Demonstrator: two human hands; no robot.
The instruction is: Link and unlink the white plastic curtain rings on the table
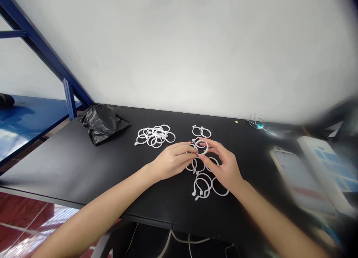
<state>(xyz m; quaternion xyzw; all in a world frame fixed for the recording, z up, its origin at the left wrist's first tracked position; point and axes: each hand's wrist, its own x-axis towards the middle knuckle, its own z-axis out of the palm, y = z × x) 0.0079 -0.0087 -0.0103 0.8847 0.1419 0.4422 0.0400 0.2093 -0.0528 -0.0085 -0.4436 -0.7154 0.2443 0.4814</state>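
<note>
Both hands [173, 159] [226, 166] grip a white ring [207, 149], right of the black bag [99, 123]. A ring pile [159, 132] lies nearer it. Bag contents are hidden.

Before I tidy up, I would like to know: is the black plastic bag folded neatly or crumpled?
Crumpled: the black plastic bag lies in an uneven, wrinkled heap on the black table.

The place looks like an indoor room, in a home or small office; which one cannot be told. A black, desk-like surface [69, 153] stands along a white wall [179, 45], with cables [167, 242] below, red floor tiles [21, 217] and a blue metal frame [47, 49] at left.
</note>
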